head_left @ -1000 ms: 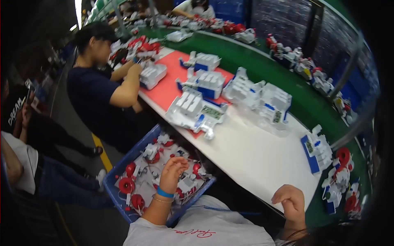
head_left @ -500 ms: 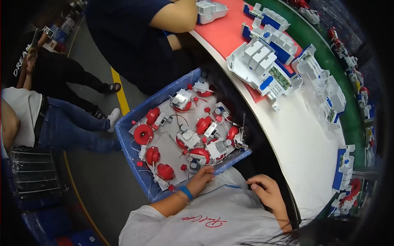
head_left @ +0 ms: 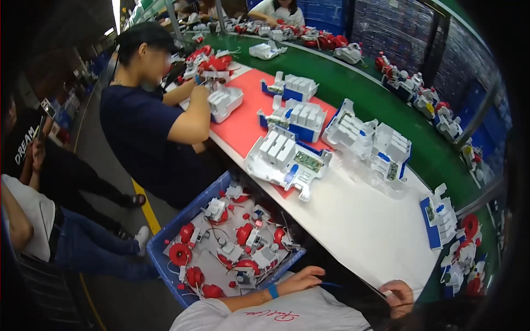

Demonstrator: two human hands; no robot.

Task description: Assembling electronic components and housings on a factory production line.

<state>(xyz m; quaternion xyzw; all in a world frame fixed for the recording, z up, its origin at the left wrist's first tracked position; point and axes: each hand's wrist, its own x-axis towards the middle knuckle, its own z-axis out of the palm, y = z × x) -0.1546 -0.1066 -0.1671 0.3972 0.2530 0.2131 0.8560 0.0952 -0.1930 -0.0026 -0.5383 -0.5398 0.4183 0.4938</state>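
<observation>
While left hand (head_left: 301, 280) stays low, right hand (head_left: 399, 298) has reached table (head_left: 375, 237) edge

At seven to eight o'clock, the blue crate (head_left: 193, 212) looks like smooth plastic, its red parts (head_left: 195, 276) glossier. The central white housing (head_left: 276, 149) is satiny plastic. At four, the tabletop (head_left: 381, 226) is smooth and matt; at three, crumpled clear film (head_left: 381, 186) shines. The shirt (head_left: 287, 315) at six is matt cloth.

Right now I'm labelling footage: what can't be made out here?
All in head view:
Right hand: anything gripped, hidden by curled fingers.
Blue crate: floor, under sheet and red parts.
Nearest circuit board: details too small.
Person in jeans: head, cut off by left edge.
</observation>
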